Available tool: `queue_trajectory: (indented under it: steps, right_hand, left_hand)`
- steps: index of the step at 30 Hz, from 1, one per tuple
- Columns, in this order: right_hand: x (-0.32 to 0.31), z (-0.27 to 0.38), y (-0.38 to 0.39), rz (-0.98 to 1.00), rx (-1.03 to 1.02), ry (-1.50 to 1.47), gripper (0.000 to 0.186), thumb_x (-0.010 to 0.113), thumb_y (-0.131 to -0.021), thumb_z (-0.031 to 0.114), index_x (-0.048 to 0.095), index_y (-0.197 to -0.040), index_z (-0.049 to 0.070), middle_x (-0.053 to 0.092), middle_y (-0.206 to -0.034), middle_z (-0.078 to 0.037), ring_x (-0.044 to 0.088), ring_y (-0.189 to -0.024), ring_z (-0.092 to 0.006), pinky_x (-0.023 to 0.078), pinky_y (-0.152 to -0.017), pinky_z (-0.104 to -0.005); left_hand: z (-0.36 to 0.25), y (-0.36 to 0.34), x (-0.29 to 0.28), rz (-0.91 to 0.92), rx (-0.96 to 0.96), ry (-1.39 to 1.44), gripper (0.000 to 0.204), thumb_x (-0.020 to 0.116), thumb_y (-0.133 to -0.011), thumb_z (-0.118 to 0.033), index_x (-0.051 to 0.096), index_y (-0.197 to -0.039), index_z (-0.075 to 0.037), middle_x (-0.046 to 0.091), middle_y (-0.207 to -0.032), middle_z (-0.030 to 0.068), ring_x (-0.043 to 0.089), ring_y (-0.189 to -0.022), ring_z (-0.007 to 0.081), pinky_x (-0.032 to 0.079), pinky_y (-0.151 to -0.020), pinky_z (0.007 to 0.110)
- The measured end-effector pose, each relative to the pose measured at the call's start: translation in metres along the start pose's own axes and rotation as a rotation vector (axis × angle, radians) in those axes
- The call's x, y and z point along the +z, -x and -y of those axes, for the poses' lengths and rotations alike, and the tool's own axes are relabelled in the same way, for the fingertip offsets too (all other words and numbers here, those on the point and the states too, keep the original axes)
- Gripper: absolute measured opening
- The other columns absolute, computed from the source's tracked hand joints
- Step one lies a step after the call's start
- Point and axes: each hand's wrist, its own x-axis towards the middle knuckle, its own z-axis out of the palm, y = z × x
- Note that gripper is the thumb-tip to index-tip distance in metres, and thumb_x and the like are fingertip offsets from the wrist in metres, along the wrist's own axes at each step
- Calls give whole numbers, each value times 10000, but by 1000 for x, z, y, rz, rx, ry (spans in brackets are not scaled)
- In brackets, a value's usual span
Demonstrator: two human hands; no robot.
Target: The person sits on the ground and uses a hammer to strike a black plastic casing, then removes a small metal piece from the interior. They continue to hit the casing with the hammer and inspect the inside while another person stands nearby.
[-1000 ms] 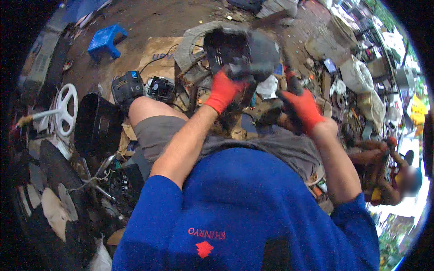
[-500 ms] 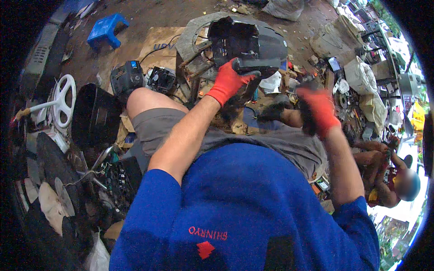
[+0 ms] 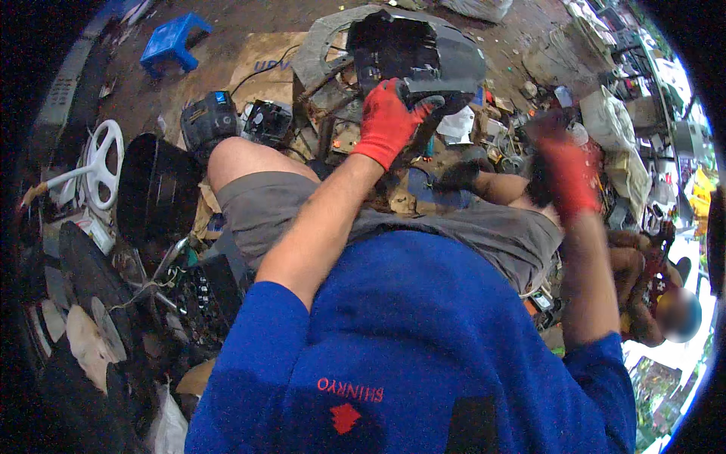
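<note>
A broken black plastic casing (image 3: 460,64) with a jagged open top rests on a grey slab (image 3: 314,64) in front of me. My left hand (image 3: 388,121), in a red glove with dark fingertips, is closed on the casing's near edge, its thumb pointing right. My right hand (image 3: 569,170), gloved alike, is raised above my right knee, apart from the casing. Motion smears its fingers, and a dark blur at its top hides whether it holds anything.
A black bin (image 3: 155,189) and a white wheel-shaped part (image 3: 106,163) stand at left, beyond them a blue stool (image 3: 174,45). Dark devices (image 3: 209,121) sit by my left knee. Scrap and a white sack (image 3: 605,113) crowd the right, where another person (image 3: 658,291) sits.
My right hand has swung outward to the right, away from the casing. My left hand keeps its hold, shifted slightly. The whole view has moved a little.
</note>
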Motion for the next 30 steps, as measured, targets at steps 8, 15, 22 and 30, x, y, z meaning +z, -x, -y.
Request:
queue_trajectory:
  steps: [8, 15, 22, 30]
  right_hand:
    - [-120, 55, -10, -44, -73, -497, 165, 576, -902, 171, 598, -1027, 67, 551, -790, 33, 510, -648, -65, 404, -550, -219]
    - [-54, 52, 15, -151, -336, -153, 284, 636, -844, 161, 580, -1084, 20, 595, -907, -22, 554, -799, -107, 471, -697, -283]
    - [53, 1, 12, 112, 319, -242, 282, 696, -806, 299, 623, -983, 92, 590, -821, -12, 535, -728, -121, 428, -636, -281]
    - [-34, 64, 6, -108, -82, -723, 294, 508, -959, 282, 594, -1124, 55, 531, -752, 0, 498, -619, -105, 433, -556, -274]
  left_hand:
    - [-6, -14, -40, -11, 122, -99, 463, 748, -761, -292, 581, -1036, 41, 626, -1004, 192, 617, -917, 323, 475, -816, 379]
    - [19, 8, -17, -368, 179, 57, 236, 494, -954, -197, 587, -1001, 15, 663, -889, 121, 629, -834, 269, 478, -772, 370]
    - [24, -16, -28, -244, -261, 1043, 385, 448, -984, -344, 623, -963, -2, 629, -745, 42, 606, -681, 177, 461, -642, 269]
    - [55, -13, -46, -259, -32, 544, 376, 513, -958, -349, 652, -992, -1, 664, -794, 74, 617, -720, 152, 455, -634, 286]
